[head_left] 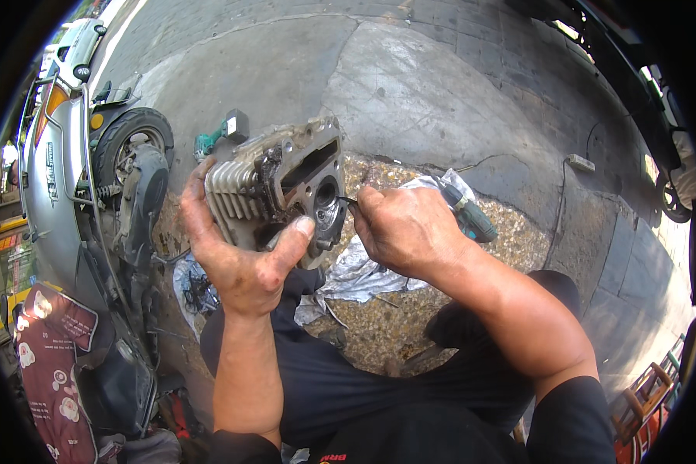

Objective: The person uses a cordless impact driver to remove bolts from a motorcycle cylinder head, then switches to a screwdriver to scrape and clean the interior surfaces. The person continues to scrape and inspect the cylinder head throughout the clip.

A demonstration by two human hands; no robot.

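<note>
Right now I hold the finned engine cylinder head (274, 189) up over my lap, so I place everything else from that part. Nearest me, my left hand (236, 255) clasps it from below and from its left side, fingers wrapped round the cooling fins and thumb pressed on the grimy front face. Just right of the head, my right hand (406, 228) is closed around a green-handled tool (468, 216), and its thin dark tip (348, 201) reaches the round opening in the front face.

As I judge it, the work is midway: the head is off the machine and in hand, black deposit clings around its ports, and the picking or scraping at that opening is not finished. I cannot tell how much is already cleaned.

Below the head, crumpled silvery sheeting (363, 271) lies on the gravel. Left of it stands a stripped scooter (77, 193), rear wheel bare. Beyond the head, a small green power tool (220, 133) rests on the pavement, and far to its right a white power strip (581, 163).
</note>
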